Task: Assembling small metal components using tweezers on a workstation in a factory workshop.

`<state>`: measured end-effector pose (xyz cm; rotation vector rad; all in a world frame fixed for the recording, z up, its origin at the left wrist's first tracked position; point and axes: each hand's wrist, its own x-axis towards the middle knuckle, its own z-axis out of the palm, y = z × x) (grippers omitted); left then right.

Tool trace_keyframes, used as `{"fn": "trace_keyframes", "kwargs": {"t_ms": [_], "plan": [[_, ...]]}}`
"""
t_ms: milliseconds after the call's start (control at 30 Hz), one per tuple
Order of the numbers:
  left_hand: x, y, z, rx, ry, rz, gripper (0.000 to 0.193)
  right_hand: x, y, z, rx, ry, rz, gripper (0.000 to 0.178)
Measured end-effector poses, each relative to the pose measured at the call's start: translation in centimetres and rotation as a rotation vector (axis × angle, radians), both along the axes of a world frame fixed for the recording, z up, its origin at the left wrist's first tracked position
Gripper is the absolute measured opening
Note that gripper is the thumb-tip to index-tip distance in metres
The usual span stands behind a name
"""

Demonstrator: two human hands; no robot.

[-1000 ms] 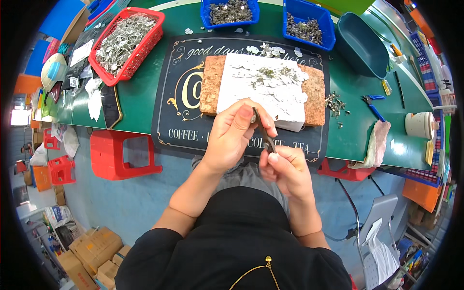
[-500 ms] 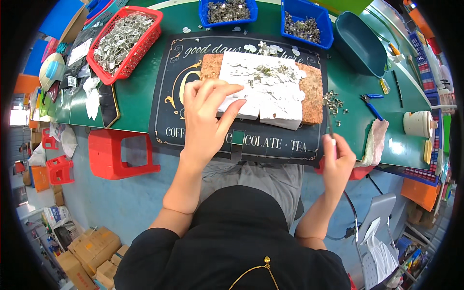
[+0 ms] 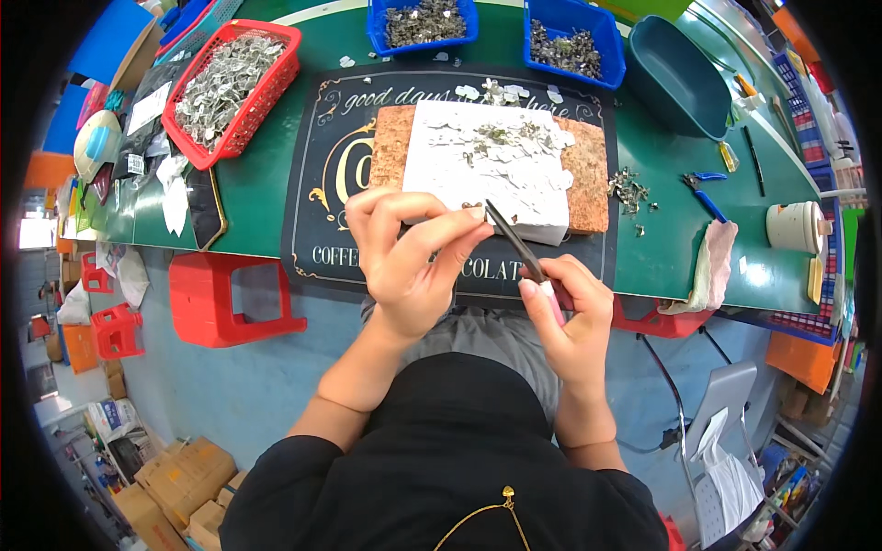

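Above the black mat [image 3: 317,184], at 6 o'clock of the white sheet [image 3: 487,170], the left hand [image 3: 404,253] now pinches a tiny piece [image 3: 473,206] in closed fingertips, while the right hand [image 3: 570,317], back from the table edge, clamps a dark thin tool [image 3: 514,241] pointing to 11 o'clock.

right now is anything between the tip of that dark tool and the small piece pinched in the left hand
Nothing visible does. The dark tool in the right hand points up-left, its tip right beside the small piece pinched at the left hand fingertips, above the white sheet.
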<state>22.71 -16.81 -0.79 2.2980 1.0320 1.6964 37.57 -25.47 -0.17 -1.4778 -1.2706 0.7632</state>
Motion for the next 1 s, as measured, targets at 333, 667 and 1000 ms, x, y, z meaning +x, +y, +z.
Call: {"fn": "trace_keyframes", "kwargs": {"t_ms": [333,667,1000], "plan": [[-0.6,0.0,-0.1,0.01,-0.015,0.003,0.023,-0.2,0.2,0.3,-0.003,-0.003,0.049,0.01],[0.0,-0.5,0.5,-0.211,-0.316,-0.193,0.023,-0.4,0.3,0.0,0.002,0.001,0.101,0.012],[-1.1,-0.3,-0.6,-0.812,-0.678,-0.635,0.015,-0.5,0.2,0.0,-0.031,0.07,0.107,0.011]]}}
